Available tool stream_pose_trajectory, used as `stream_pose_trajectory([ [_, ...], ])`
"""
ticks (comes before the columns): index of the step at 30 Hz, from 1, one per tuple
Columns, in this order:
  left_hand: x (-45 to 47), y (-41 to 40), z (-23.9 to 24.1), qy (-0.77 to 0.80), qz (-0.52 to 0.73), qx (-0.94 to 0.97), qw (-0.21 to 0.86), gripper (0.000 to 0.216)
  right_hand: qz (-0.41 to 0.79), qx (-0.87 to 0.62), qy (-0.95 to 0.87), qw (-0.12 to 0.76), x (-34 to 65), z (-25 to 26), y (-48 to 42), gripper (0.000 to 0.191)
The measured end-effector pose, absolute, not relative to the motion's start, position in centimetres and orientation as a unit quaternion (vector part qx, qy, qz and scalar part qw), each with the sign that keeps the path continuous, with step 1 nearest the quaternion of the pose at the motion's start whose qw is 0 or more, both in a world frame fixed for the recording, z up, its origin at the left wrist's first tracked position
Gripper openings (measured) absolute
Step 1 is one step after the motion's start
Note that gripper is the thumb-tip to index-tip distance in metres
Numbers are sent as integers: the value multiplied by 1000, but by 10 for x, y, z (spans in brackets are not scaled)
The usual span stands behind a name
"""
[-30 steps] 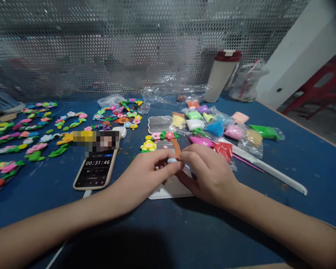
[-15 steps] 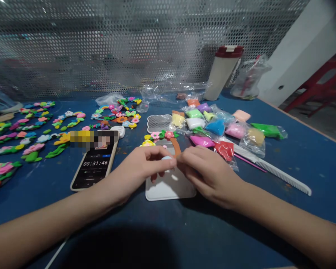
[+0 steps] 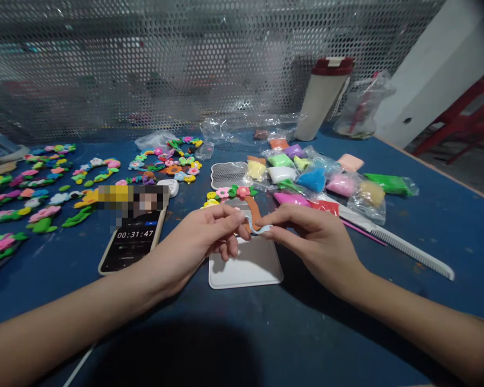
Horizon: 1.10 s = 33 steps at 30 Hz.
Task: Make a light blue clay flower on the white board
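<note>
Pale blue clay strip (image 3: 258,228) now stretches out, no longer a small lump, just above a white plastic board (image 3: 246,274). Left hand (image 3: 189,239) and right hand (image 3: 318,242) seem to pinch its ends, fingers half curled. Brown clay stem (image 3: 253,210) with pink flowers (image 3: 242,192) sits just beyond, beside bagged modelling clay (image 3: 312,180).

Count, head view. Left hand (image 3: 189,242): one, right hand (image 3: 314,236): one. Pale blue clay strip (image 3: 258,228): one, between the hands at center. Clay bags (image 3: 311,180): about sixteen, center right, some overlapping, so the count is rough. White tray (image 3: 246,274): one, lower center. Mesh pad (image 3: 228,174): one, center. Phone (image 3: 131,248): one, left of center. Comb (image 3: 411,250): one, right. Pink stick (image 3: 363,232): one, beside the comb. Tumbler (image 3: 320,99): one, upper right. Red stool (image 3: 468,115): one, far right.
</note>
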<state>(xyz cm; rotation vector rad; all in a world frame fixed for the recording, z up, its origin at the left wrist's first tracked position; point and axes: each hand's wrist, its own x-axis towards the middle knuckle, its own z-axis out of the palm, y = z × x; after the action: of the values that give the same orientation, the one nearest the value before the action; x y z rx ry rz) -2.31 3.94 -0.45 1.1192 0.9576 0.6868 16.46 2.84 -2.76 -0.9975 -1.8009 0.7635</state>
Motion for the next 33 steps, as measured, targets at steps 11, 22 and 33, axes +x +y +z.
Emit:
stream_pose_trajectory([
  [11,-20,33,-2,436,256,524,685,18,328,-412,-726,442,160,-31,27,16],
  [22,-23,36,-6,427,280,576,638,18,190,-353,-796,454,159,-30,20,29],
  [33,-26,41,-6,453,350,525,630,21,483,-414,-586,502,162,-20,27,21],
])
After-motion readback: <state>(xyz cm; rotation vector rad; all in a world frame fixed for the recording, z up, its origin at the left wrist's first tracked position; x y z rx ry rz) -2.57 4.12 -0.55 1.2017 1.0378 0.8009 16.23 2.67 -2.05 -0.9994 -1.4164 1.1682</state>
